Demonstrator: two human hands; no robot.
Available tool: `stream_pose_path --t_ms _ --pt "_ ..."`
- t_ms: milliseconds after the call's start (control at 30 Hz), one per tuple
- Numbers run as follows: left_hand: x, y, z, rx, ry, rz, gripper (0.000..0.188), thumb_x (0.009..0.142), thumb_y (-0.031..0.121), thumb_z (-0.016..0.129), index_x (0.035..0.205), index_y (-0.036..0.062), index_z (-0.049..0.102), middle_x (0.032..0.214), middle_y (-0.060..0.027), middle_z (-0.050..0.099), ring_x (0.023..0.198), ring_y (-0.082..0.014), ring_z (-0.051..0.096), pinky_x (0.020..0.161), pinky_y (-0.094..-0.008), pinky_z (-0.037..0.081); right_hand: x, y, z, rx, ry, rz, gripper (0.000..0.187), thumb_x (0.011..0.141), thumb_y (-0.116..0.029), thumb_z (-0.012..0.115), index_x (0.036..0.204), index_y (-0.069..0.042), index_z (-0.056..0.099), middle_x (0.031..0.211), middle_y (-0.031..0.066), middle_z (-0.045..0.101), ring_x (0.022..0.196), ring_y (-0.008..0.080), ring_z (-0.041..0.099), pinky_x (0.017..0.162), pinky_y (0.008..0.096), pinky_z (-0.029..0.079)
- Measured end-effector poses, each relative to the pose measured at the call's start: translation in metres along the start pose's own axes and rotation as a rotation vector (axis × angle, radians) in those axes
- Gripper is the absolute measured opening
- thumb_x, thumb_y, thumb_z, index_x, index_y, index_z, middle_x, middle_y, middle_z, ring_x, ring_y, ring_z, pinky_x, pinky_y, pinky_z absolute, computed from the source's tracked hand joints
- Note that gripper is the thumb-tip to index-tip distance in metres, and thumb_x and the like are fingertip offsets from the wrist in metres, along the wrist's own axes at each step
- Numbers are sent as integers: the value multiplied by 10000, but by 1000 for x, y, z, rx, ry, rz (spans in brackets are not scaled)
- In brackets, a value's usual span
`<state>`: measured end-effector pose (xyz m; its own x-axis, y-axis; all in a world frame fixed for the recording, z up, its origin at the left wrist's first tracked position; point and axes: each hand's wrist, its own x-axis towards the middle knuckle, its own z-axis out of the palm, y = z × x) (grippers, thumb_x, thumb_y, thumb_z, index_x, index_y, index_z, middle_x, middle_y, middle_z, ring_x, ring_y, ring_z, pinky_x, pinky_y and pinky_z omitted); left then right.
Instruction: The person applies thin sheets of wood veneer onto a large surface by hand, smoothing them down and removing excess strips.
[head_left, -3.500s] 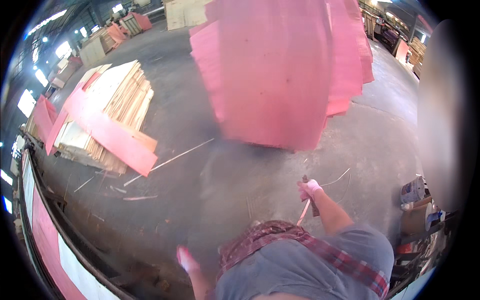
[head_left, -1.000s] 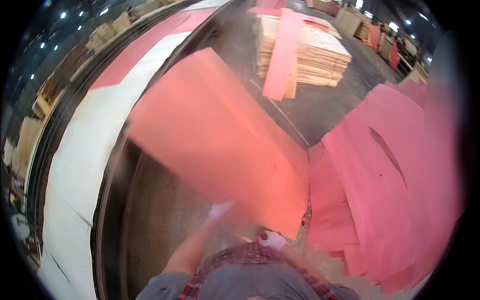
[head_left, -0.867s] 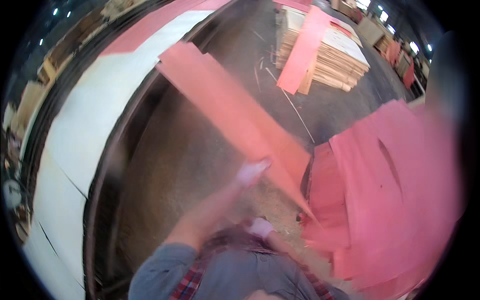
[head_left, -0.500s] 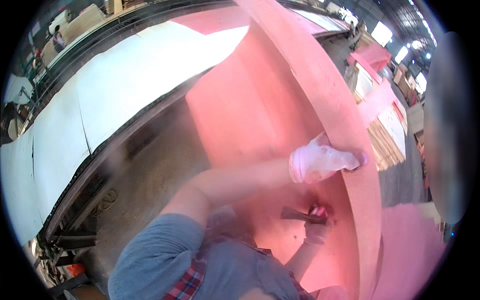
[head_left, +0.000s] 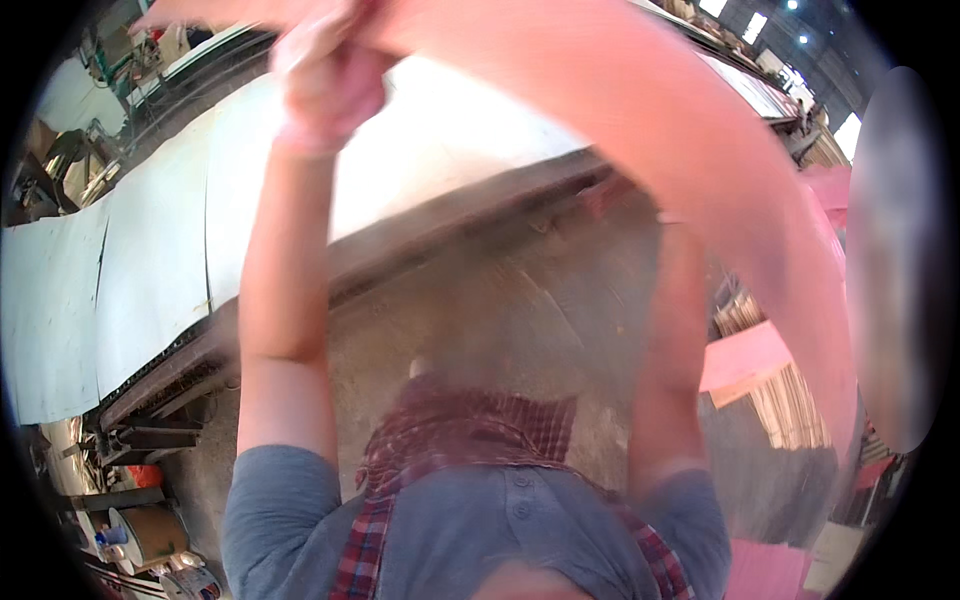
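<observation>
A large thin pink sheet, perhaps wood veneer, arches across the top and down the right side, blurred by motion. My left hand, in a pink-stained white glove, is raised over the white sheets and closed on the pink sheet's edge at the upper left. My right forearm reaches up to the sheet's lower edge. The right hand itself is hidden behind the sheet, so its fingers do not show. Under the left hand, several pale white sheets lie side by side along a long dark-framed table.
At the right, a stack of thin wooden sheets has a pink sheet on top. Another pink sheet lies at the lower right. A cable spool and a red-orange object are at the lower left. Concrete floor lies between.
My left hand has moved up and left with the pink sheet, which now spans the top over the white sheets. My right arm has risen, and its hand has gone behind the sheet.
</observation>
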<state>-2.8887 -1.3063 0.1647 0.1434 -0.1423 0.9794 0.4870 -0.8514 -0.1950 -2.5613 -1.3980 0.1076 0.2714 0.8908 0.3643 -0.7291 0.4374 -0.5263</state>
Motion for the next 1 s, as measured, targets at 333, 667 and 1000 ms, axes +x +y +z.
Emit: stream_pose_path --t_ms 333,667,1000 --pt "-361 -174 5 -435 134 -1552 321 818 197 535 1089 26 540 1066 -98 579 981 -222 563 782 -325 479 9 315 -246 -69 595 834 236 851 -259 531 1036 -113 516 986 107 571 796 209 560 611 318 500" --pt "-538 -249 12 -139 670 -2467 337 832 290 527 1136 148 501 1070 36 564 964 -204 533 821 -326 429 177 313 -287 -58 817 701 237 821 -291 568 988 -131 519 927 102 562 759 225 540 650 355 492" --pt "-425 -287 59 -104 597 -2164 298 788 231 604 1025 58 556 1012 -74 577 912 -227 570 759 -395 495 335 376 -400 -353 595 755 374 801 -324 534 1093 -103 464 731 54 530 622 167 533 603 339 494"
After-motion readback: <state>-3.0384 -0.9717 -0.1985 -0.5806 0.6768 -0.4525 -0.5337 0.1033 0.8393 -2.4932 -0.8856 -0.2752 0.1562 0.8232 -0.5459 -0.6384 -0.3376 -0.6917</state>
